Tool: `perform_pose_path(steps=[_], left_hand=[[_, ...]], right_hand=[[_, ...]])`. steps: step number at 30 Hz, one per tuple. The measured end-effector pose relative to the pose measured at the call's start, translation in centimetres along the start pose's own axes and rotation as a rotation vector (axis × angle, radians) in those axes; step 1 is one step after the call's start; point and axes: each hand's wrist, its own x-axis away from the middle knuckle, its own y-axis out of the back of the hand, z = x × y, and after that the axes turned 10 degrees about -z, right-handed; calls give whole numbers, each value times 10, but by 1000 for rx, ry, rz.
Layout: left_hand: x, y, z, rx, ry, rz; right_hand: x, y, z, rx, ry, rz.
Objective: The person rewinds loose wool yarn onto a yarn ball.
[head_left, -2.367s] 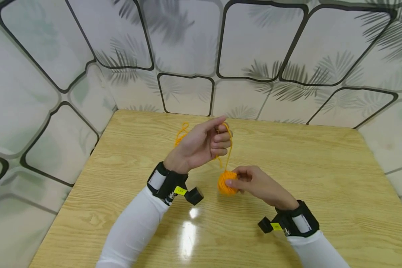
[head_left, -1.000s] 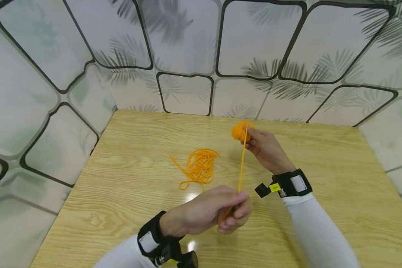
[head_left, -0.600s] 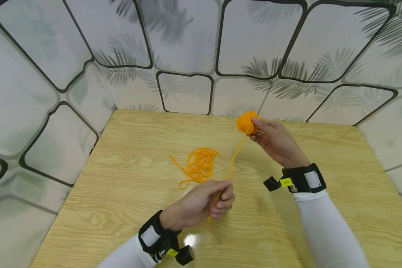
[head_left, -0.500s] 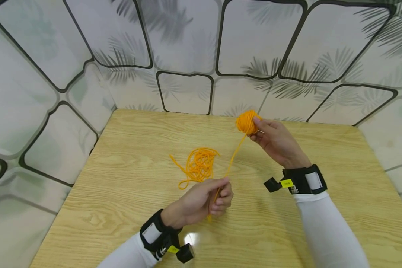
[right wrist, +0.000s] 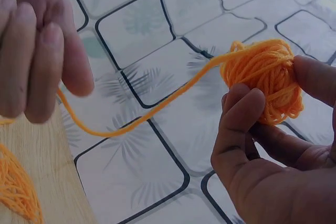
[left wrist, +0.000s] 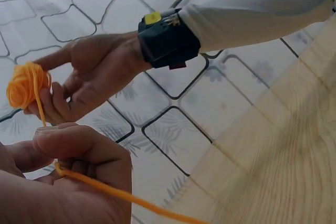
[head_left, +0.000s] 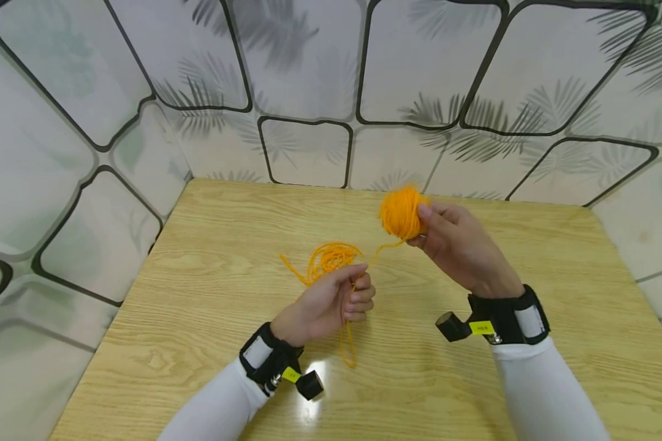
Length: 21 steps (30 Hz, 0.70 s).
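An orange ball of yarn point(head_left: 401, 213) is held up near the back of the table. My right hand point(head_left: 466, 248) grips it between thumb and fingers, as the right wrist view also shows around the yarn ball point(right wrist: 268, 80). From the ball a slack strand point(right wrist: 113, 134) runs to my left hand point(head_left: 328, 303), which pinches it between thumb and curled fingers. Below the left hand a loop of yarn point(head_left: 349, 352) hangs down. Behind it, a loose tangle of orange yarn point(head_left: 331, 257) lies on the table, partly hidden by that hand.
The light wood table point(head_left: 209, 245) meets a patterned wall point(head_left: 309, 150) at the back and another on the left. Each wrist wears a black strap with a small camera, such as the right wrist camera point(head_left: 453, 326).
Earlier the left hand moved from the far side toward the front; lately it has risen back toward the tangle. The right hand lifted the ball rearward, then nearer. The strand has gone from taut to slack.
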Motion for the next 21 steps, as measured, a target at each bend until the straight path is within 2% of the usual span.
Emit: perform_pose_path(steps=[9,14,21], left_hand=[[-12,5,-20,49,-30,-17],[-16,3,-28,59,-27,-32],[-20,-3,-43,46,-61,-38]], right_hand=[[23,-9,-6,125,-19,137],[31,-7,-13,213,-65,208],[35,-7,-27,334,-96,279]])
